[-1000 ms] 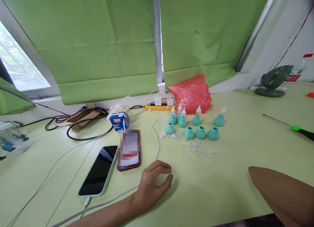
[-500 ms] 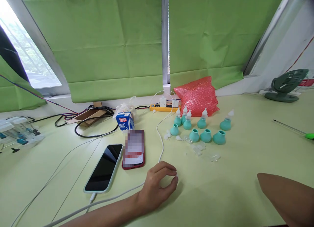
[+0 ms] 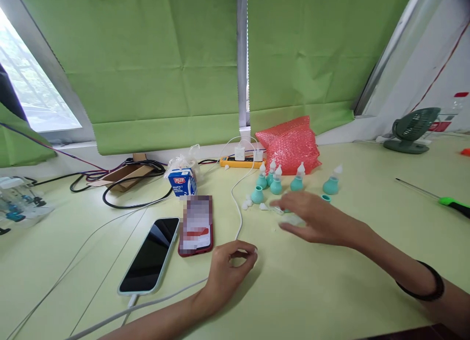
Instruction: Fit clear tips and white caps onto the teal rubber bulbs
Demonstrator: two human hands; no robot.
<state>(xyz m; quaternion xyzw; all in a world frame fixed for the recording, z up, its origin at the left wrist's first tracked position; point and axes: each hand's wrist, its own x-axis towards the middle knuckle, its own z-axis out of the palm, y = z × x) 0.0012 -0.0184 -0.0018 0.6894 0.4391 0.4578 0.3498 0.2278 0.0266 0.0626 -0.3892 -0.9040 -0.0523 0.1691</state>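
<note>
My left hand (image 3: pixel 229 269) rests on the pale green table (image 3: pixel 330 291) with fingers curled, thumb and forefinger pinched; what they hold is too small to make out. My right hand (image 3: pixel 312 216), with a black band on the wrist, is stretched out flat over small clear plastic pieces (image 3: pixel 278 210), fingers apart and slightly blurred. Just beyond it stand several teal rubber bulbs (image 3: pixel 296 182), some with white tips. One bulb without a tip (image 3: pixel 257 195) sits to the left, with loose white tips beside it.
A dark phone (image 3: pixel 149 255) on a white cable (image 3: pixel 237 207) and a red phone (image 3: pixel 196 226) lie left of my left hand. Behind them are a milk carton (image 3: pixel 182 182), a power strip (image 3: pixel 240 159) and a pink bubble-wrap bag (image 3: pixel 288 144). At the right are a screwdriver (image 3: pixel 440 199) and a fan (image 3: pixel 411 129).
My right arm has swung in from the lower right and now reaches over the clear pieces and the front bulbs. My left hand has stayed in place, its fingers curling tighter.
</note>
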